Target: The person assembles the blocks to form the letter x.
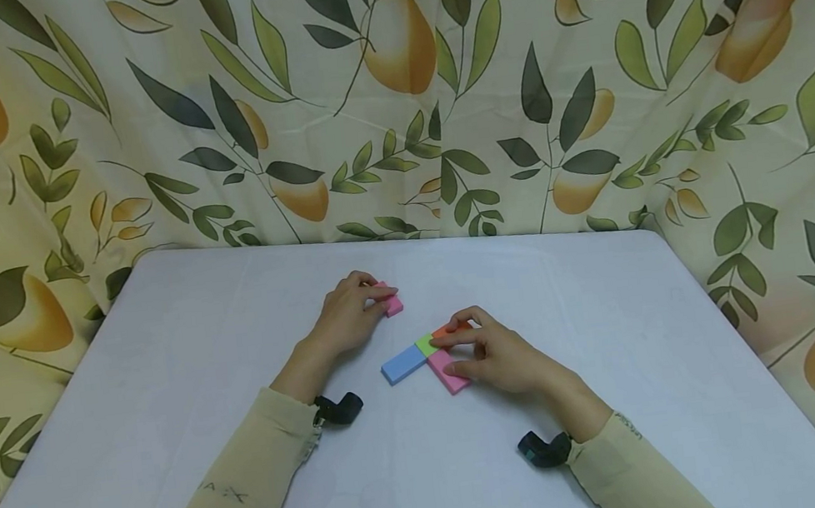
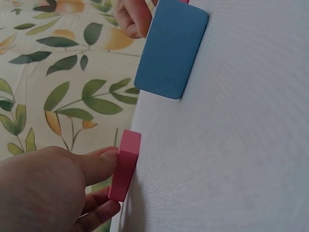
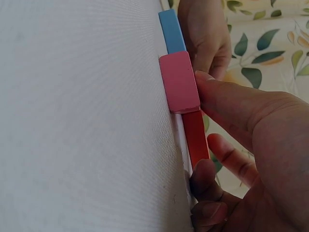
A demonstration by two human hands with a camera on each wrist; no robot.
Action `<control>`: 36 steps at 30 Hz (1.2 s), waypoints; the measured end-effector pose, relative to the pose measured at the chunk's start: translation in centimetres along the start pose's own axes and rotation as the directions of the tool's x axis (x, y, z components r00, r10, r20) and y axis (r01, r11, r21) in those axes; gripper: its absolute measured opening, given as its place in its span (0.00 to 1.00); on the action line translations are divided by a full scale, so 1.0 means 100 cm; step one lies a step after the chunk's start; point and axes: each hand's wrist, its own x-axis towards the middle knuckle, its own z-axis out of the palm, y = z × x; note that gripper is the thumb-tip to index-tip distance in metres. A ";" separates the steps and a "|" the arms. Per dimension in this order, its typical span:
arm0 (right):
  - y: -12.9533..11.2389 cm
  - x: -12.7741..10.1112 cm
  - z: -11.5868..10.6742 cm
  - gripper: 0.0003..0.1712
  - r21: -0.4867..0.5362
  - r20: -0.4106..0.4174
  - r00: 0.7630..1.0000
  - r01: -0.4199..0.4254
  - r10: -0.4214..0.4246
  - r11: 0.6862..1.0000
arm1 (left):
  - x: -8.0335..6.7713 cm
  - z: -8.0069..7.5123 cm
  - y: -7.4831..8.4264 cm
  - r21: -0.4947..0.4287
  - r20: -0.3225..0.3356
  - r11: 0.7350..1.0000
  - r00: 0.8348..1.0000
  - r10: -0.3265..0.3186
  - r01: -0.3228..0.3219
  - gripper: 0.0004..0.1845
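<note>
Pink block [image 1: 392,303] pinched in left hand [image 1: 345,315]; right hand [image 1: 498,356] gripping orange block [image 1: 450,329] beside green block [image 1: 425,344]. Keep flat, slide flush.

small pink block [image 1: 393,303]: in the head view mostly covered by the left hand [image 1: 349,314]; only its right end shows.
orange block [image 1: 450,329]: head view shows a sliver at frame centre, the rest under the fingers of the right hand [image 1: 500,352].
green block [image 1: 425,344]: its right side is hidden by the right hand; not seen in either wrist view.
long pink block [image 1: 448,373]: its right edge lies under the thumb.
blue block [image 2: 171,48]: top end cut off by the upper edge of the left wrist view.
left hand, left wrist view [image 2: 46,191]: cut off at the lower left edge; lower fingertips hidden behind the small pink block [image 2: 125,164].
right hand, right wrist view [image 3: 251,159]: runs off the lower right.
worktop [image 1: 165,382]: near edge cut off at the bottom of the head view.
</note>
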 end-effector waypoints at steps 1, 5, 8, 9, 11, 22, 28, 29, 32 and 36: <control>0.000 0.000 0.000 0.21 0.001 0.000 1.000 0.002 -0.002 1.000 | 0.000 0.000 0.000 -0.001 -0.001 1.000 1.000 0.001 -0.001 0.15; 0.000 0.000 0.000 0.21 0.005 0.000 1.000 0.004 -0.004 1.000 | 0.000 0.000 0.000 -0.002 -0.003 1.000 1.000 0.011 -0.011 0.15; 0.000 0.000 0.000 0.21 0.003 0.001 1.000 0.005 -0.005 1.000 | 0.000 0.000 0.000 -0.001 -0.005 1.000 1.000 0.019 -0.019 0.15; 0.000 0.000 0.000 0.21 0.005 0.001 1.000 0.004 -0.004 1.000 | 0.000 0.000 0.000 -0.003 -0.004 1.000 1.000 0.019 -0.019 0.15; -0.001 -0.001 0.000 0.22 0.008 0.002 1.000 0.002 -0.002 1.000 | 0.000 0.000 -0.001 -0.003 -0.003 1.000 1.000 0.019 -0.019 0.15; -0.001 0.000 -0.001 0.21 0.019 0.005 1.000 0.000 0.000 1.000 | 0.000 0.000 0.000 -0.005 0.012 1.000 1.000 0.006 -0.006 0.15; 0.000 0.000 -0.001 0.22 0.021 0.005 1.000 0.007 -0.007 1.000 | 0.000 -0.002 0.002 -0.005 0.029 1.000 1.000 -0.002 0.003 0.16; -0.001 0.000 -0.001 0.22 0.019 0.004 1.000 0.008 -0.008 1.000 | 0.000 -0.002 0.002 -0.004 0.032 1.000 0.999 -0.004 0.004 0.16; -0.001 0.000 0.000 0.22 0.014 0.005 1.000 0.005 -0.005 1.000 | -0.001 -0.003 0.003 -0.003 0.036 1.000 0.999 -0.006 0.006 0.16; -0.001 0.000 0.000 0.22 0.004 0.005 1.000 0.002 -0.002 1.000 | -0.001 -0.004 0.004 -0.003 0.039 1.000 0.999 -0.006 0.006 0.16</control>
